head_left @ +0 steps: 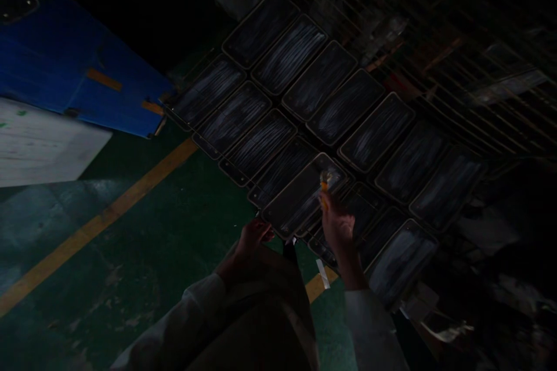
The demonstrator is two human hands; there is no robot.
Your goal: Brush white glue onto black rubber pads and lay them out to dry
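Observation:
The scene is very dark. Several dark rectangular glass panels (319,78) with pale streaks lie in rows on a wire rack. My left hand (253,236) is closed on the near corner of one panel (300,194), which lies tilted on top of the others. My right hand (337,227) is closed round a small orange-handled tool (324,191) whose pale tip rests on that panel's far end. Both sleeves are white.
A wire grid rack (456,58) stretches to the right under the panels. The floor is green with a yellow line (130,194). A blue board (78,64) and a white board (39,148) lie at the left. Pale debris sits at the lower right.

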